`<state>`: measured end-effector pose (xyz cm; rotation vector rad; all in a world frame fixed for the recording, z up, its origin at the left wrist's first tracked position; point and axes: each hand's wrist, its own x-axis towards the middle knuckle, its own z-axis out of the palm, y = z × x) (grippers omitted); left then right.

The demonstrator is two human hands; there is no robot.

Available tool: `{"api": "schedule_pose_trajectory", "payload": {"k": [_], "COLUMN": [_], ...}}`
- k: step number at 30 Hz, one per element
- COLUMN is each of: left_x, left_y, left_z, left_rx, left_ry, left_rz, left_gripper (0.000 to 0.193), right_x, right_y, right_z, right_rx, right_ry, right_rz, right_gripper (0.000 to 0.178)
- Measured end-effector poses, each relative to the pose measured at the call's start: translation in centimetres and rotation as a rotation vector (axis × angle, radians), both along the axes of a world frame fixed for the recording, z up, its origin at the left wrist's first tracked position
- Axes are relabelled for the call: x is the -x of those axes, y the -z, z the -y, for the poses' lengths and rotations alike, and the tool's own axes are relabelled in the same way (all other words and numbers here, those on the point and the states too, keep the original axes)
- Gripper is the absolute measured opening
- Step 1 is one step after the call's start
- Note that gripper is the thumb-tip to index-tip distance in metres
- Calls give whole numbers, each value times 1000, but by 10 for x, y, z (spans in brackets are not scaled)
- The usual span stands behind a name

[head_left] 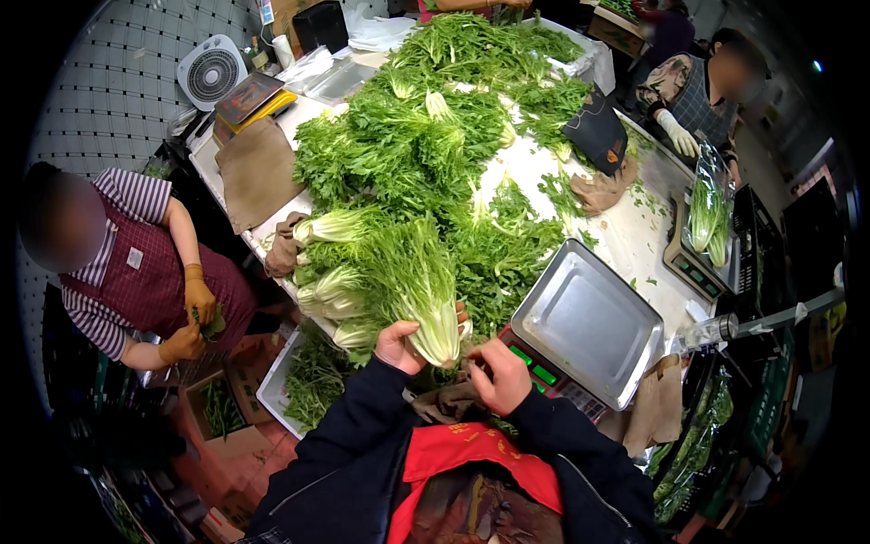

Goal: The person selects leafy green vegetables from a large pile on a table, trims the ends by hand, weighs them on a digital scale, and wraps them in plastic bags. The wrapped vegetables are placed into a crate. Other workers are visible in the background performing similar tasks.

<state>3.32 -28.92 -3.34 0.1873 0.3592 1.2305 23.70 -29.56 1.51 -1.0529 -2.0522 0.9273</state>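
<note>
A leafy head of curly endive point(424, 295) with a pale base pointing toward me rests in my left hand point(399, 346). The thumb lies on its near side and fingertips show at its right. Beside the base, my right hand point(501, 376) is closed with curled fingers; whatever they may hold is hidden. Several more endive heads point(331, 292) lie stacked with pale bases at the table's left edge. A large heap of loose green heads point(408, 136) spreads behind. Right of my right hand stands a scale with a bare metal pan point(589, 317) and lit green displays.
At the left a co-worker in a maroon apron point(145, 240) handles greens with orange gloves. Another person, at the far right, holds a bagged bunch point(710, 213) over a second scale point(693, 263). A white crate of greens point(281, 381) stands below the table's left edge. A dark cap point(595, 131) lies on the table.
</note>
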Motion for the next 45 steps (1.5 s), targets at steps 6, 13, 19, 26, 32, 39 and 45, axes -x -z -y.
{"api": "schedule_pose_trajectory", "payload": {"k": [6,13,19,26,32,39,45], "left_x": [-9,-12,-11,-6,-12,-42,-57], "left_y": [6,16,27,22,8,46,16], "left_z": [1,4,-5,-3,7,19,18], "left_rx": [-33,28,253,139,-26,-30,-221], "left_ry": [86,37,-103,-114,-85,36,796], "left_rz": [-42,-212,41,68,112,-53,-501], "left_gripper": [75,64,61,70,80,72,45], "right_x": [25,28,23,11,2,-13,-77], "right_y": [7,21,16,-19,-4,24,-6], "right_z": [-12,-17,-9,-22,-56,-13,-32], "right_rx": [-28,29,776,499,202,592,716], "right_ry": [104,151,93,202,269,49,271], "right_rz": [52,83,-670,-674,-208,-314,-703], "right_gripper": [17,9,8,11,40,45,48]}}
